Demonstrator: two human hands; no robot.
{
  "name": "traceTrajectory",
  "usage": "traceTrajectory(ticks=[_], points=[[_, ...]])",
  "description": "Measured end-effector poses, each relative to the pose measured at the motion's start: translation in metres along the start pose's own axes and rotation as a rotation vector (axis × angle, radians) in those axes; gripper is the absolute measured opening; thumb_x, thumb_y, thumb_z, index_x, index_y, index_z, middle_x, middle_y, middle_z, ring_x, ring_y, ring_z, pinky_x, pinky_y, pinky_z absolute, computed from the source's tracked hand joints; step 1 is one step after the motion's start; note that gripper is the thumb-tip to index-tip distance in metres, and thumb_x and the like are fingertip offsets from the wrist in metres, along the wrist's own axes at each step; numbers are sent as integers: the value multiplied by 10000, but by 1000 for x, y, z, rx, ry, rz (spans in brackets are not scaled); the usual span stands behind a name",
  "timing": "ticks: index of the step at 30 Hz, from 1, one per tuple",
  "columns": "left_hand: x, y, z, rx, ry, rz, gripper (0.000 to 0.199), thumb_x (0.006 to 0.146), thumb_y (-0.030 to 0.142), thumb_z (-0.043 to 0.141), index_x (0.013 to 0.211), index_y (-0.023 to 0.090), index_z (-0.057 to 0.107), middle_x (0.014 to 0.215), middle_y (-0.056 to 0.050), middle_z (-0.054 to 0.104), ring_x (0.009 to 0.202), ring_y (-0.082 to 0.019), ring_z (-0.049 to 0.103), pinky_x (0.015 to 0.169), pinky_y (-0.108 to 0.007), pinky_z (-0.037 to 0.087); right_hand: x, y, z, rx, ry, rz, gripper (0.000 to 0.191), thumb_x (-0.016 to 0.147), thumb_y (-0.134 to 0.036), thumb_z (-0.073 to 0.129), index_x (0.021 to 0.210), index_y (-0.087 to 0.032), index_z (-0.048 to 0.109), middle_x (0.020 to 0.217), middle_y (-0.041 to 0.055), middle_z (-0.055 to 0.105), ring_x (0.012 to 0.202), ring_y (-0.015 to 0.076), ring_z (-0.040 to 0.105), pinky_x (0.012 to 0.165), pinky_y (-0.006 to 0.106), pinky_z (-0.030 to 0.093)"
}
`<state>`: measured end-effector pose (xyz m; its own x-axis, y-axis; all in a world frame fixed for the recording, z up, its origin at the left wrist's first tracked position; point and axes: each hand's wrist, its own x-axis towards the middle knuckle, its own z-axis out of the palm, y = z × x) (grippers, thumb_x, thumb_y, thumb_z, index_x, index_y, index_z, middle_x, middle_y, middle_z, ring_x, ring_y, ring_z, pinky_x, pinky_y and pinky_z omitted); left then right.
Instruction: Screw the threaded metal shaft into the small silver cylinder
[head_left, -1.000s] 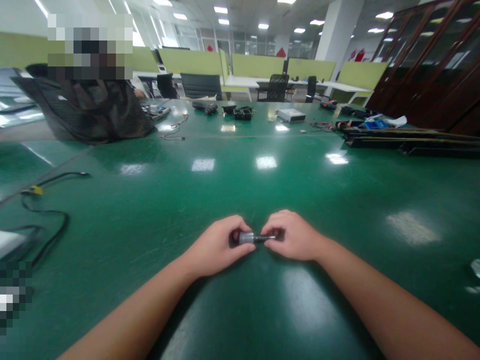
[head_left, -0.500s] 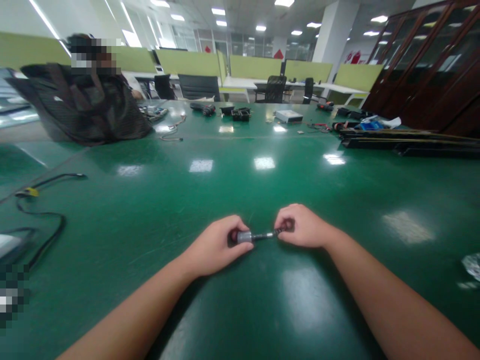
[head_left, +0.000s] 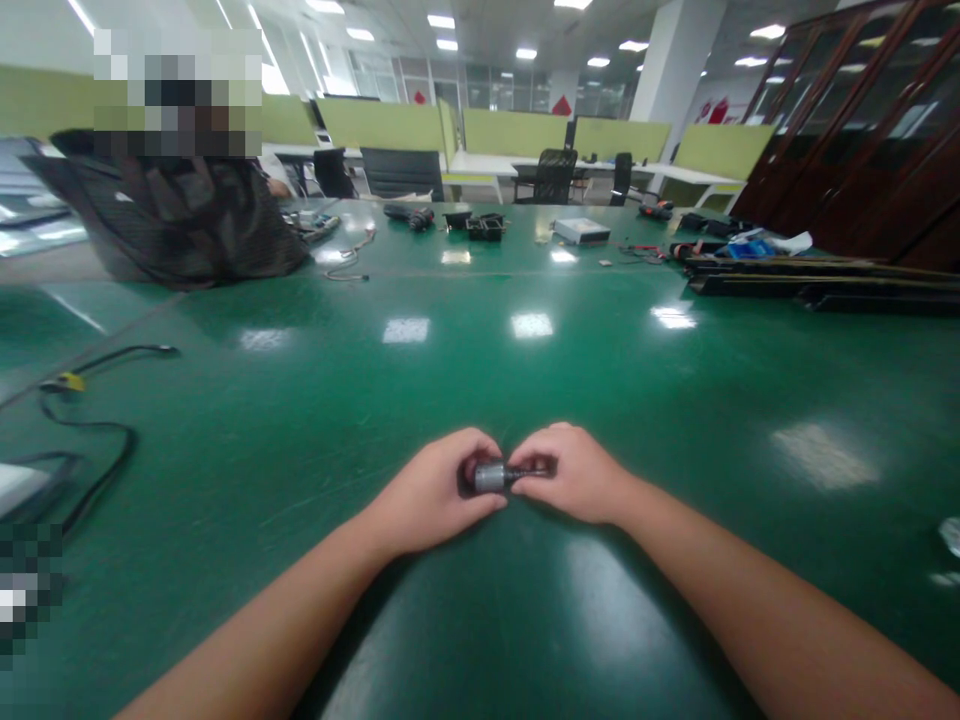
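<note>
No writing or brand can be read anywhere. The green table (head_left: 300, 420) fills the view, glossy with ceiling-light reflections. Far left, a seated person's dark mesh-like garment (head_left: 180, 220) is seen, the face blurred out. Long black rails (head_left: 817, 280) are laid along the far right edge, and a black cable (head_left: 97, 440) with a yellow tag is looped at the near left. Small tools and a grey box (head_left: 581, 231) are scattered across the far end, too small to identify. Near the middle, the left hand (head_left: 435, 490) and right hand (head_left: 574, 475) are brought close together, both clamped on a small grey cylinder with a dark shaft (head_left: 501, 476), held just above the table; its ends are hidden by the fingers
</note>
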<state>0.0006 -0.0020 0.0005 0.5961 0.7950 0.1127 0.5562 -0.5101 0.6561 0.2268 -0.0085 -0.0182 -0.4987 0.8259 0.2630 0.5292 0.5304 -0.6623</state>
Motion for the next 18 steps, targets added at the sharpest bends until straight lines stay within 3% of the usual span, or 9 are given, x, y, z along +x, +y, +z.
traceTrajectory(ticks=[5,18], points=[[1,2,-4,-19,-14,15,215,876,368,652,1003,194,654,862,-22,662,763,-172,610,686,-272,474,-1,2,-2,-36,-4,-54,122,793,-204,785,908,-213,745,841,-11,739,758,138,637,811,304,394],[1,-1,-2,26,-15,27,202,832,345,708,940,190,635,870,-19,649,775,-182,605,683,-275,445,-2,1,-3,-64,-10,-119,130,825,-263,757,948,-223,764,911,9,765,852,173,678,846,332,392]])
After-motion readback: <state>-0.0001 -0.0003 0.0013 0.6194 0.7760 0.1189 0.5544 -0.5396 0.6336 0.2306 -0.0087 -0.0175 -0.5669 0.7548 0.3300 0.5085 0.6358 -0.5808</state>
